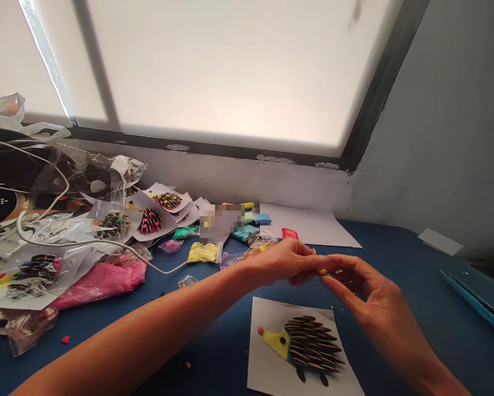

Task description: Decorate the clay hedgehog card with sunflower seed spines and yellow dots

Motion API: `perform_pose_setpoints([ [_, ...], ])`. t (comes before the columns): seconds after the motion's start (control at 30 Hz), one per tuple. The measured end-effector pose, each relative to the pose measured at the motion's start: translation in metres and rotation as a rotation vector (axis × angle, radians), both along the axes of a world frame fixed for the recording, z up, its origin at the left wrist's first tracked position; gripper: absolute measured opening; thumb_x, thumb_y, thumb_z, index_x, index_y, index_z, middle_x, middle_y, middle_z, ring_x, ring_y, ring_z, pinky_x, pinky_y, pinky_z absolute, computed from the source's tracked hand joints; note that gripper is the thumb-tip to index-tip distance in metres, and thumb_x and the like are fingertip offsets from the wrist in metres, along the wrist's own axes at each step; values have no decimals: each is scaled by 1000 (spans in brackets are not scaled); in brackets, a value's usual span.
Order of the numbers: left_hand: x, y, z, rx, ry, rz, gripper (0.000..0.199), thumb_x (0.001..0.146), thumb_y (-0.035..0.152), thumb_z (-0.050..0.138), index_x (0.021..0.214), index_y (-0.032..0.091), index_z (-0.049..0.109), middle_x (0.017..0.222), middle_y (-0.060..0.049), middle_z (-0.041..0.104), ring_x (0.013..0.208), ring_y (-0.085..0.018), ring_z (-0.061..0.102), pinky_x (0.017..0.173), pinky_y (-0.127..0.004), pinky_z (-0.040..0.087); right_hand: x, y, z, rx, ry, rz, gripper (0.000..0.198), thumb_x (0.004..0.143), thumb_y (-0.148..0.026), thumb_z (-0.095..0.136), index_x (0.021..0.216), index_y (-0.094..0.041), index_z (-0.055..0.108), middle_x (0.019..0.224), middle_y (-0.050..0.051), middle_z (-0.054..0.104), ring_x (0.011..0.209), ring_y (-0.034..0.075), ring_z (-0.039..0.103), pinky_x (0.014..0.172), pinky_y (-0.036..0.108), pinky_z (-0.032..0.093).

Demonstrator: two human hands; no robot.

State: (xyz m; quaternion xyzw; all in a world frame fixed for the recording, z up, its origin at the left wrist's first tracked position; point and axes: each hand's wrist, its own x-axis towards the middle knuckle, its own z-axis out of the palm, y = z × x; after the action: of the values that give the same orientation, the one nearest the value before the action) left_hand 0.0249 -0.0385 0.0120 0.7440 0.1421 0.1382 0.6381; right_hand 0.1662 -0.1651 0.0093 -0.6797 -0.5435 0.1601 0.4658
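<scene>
Above the table my left hand (286,261) and my right hand (364,286) meet fingertip to fingertip. Between them shows a small yellow piece of modelling clay (321,271), pinched by both. Thin dark and pale slivers stick out near the fingertips, too small to make out. Below the hands lies a white paper card (260,368) bearing a hedgehog (312,344). Its face is yellow clay with a red nose and a dark eye, its spines are dark striped seeds, and two dark feet show underneath.
Clay packets, among them a yellow one (203,253) and a red one (289,234), lie behind my hands. More hedgehog cards (150,220), plastic bags and a white cable (106,242) crowd the left. A white sheet (312,225) lies at the back, a blue case (477,302) at right.
</scene>
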Motion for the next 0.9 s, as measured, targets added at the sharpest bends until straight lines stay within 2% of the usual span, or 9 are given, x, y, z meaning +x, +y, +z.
perform_pose_setpoints([
  [0.1, -1, -5, 5, 15, 24, -25, 59, 76, 73, 57, 64, 15, 57, 56, 2, 51, 51, -7, 46, 53, -22, 36, 0, 0, -1, -29, 22, 41, 42, 72, -57, 70, 98, -24, 68, 89, 4, 74, 77, 23, 68, 76, 37, 54],
  [0.2, 0, -4, 4, -29, 48, -79, 59, 76, 73, 57, 77, 15, 64, 76, -2, 63, 55, -8, 55, 57, -23, 44, 2, 0, -2, -10, 23, 17, 41, 71, -57, 72, 94, -24, 68, 86, 4, 73, 80, 24, 69, 74, 35, 54],
  [0.3, 2, -1, 1, -83, 45, -161, 54, 78, 68, 60, 84, 15, 67, 87, -4, 67, 59, -8, 59, 60, -24, 47, 3, 0, -4, -28, -1, -11, 41, 70, -58, 71, 94, -25, 67, 84, 3, 72, 80, 24, 69, 72, 34, 54],
  [0.4, 2, 2, -1, -116, 22, -152, 50, 74, 63, 69, 84, 15, 67, 85, -3, 67, 63, -9, 61, 60, -23, 47, 3, -1, -4, -40, -32, -25, 41, 71, -58, 70, 95, -25, 67, 85, 3, 72, 82, 25, 69, 73, 36, 54],
  [0.47, 2, 5, 0, -124, 11, -70, 50, 69, 63, 73, 80, 14, 65, 81, -2, 66, 61, -9, 60, 58, -23, 45, 3, -1, -4, -29, -37, -19, 40, 74, -59, 67, 96, -25, 68, 87, 4, 73, 81, 24, 69, 73, 36, 54],
  [0.57, 2, 9, 1, -112, 7, 12, 56, 69, 69, 69, 70, 13, 60, 70, 0, 62, 56, -8, 57, 54, -23, 42, 3, 0, -3, 7, -19, -15, 40, 75, -58, 67, 97, -25, 70, 92, 5, 74, 80, 24, 70, 73, 36, 55],
  [0.77, 3, 7, -3, -53, -6, -59, 64, 73, 77, 56, 64, 14, 54, 60, 1, 54, 54, -9, 54, 58, -25, 42, -1, 1, -2, 28, 34, 43, 41, 74, -57, 69, 98, -25, 75, 96, 6, 76, 89, 27, 70, 78, 37, 56],
  [0.9, 3, -3, -2, -7, -16, -82, 66, 75, 78, 51, 61, 14, 51, 56, 2, 51, 52, -8, 51, 57, -24, 40, -5, -1, -1, 27, 59, 80, 36, 75, -56, 69, 90, -24, 76, 89, 5, 77, 84, 25, 71, 80, 36, 56],
])
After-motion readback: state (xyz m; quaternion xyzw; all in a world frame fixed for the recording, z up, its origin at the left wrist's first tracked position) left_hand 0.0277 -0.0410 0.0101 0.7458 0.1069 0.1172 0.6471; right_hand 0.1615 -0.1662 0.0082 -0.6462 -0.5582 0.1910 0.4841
